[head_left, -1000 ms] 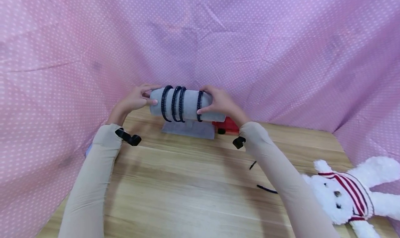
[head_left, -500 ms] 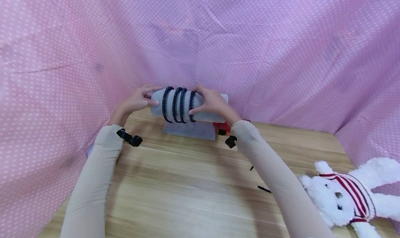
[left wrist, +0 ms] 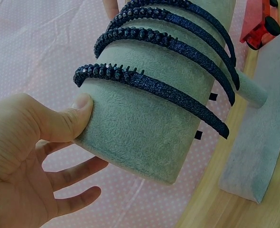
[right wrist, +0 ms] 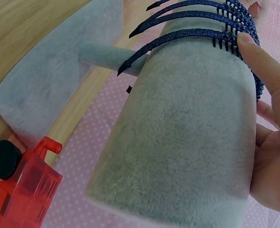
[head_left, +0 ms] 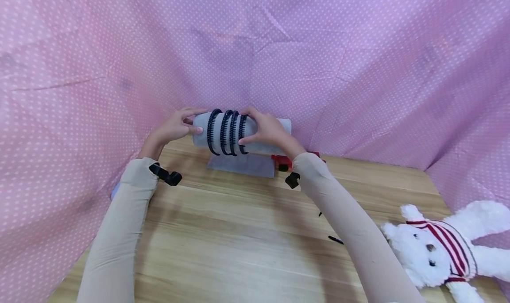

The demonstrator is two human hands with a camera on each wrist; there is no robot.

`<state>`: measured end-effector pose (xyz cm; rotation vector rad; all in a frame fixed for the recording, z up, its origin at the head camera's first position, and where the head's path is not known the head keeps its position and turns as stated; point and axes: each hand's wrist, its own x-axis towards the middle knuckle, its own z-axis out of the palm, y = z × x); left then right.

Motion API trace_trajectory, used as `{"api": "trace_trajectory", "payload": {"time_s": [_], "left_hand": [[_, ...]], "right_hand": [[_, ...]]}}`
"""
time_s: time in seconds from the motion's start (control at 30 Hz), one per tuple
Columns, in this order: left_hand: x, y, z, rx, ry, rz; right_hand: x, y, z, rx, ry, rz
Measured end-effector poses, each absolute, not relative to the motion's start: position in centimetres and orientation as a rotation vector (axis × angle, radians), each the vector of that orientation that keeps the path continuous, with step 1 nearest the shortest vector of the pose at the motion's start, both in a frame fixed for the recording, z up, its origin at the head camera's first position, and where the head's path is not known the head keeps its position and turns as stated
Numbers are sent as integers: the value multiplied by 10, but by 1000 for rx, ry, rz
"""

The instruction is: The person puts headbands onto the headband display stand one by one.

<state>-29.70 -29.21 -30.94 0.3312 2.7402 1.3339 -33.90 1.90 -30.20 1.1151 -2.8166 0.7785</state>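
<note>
A grey plush-covered headband stand [head_left: 255, 149] has a horizontal cylinder on a flat base [head_left: 241, 166]. Several dark, glittery toothed headbands sit over the cylinder, bunched around its middle. My left hand [head_left: 175, 127] grips the cylinder's left end, with the thumb [left wrist: 80, 111] on its near side and some fingers behind it. My right hand [head_left: 271, 129] holds the rightmost headband [right wrist: 178, 35] between thumb and index finger. In the right wrist view the thumb presses near that headband's toothed part, while the palm lies along the cylinder's side.
A red translucent object with a black round part [right wrist: 23, 190] stands by the base's right end. Thin black pieces [head_left: 335, 239] lie on the wooden table [head_left: 223, 250] near my right forearm. A white plush toy [head_left: 430, 250] lies at the right. Pink dotted cloth [head_left: 255, 51] hangs behind.
My right hand has slid the rightmost headband leftward along the cylinder, close to the others. More of the cylinder's right end shows now. The left hand has stayed at the left end.
</note>
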Motion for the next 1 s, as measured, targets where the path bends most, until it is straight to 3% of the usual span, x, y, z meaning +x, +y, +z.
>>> {"api": "trace_trajectory", "payload": {"time_s": [0.47,0.77,1.0], "left_hand": [[-299,-292,-309,348,2737,1329],[-297,-293,-309,351,2742,1313],[-299,-293,-306,361,2765,1248]], "right_hand": [[-325,59,-302,1242,-2808,687],[-285,130,-302,1362,-2750,504],[-248,191,-322,1365,-2875,325]]}}
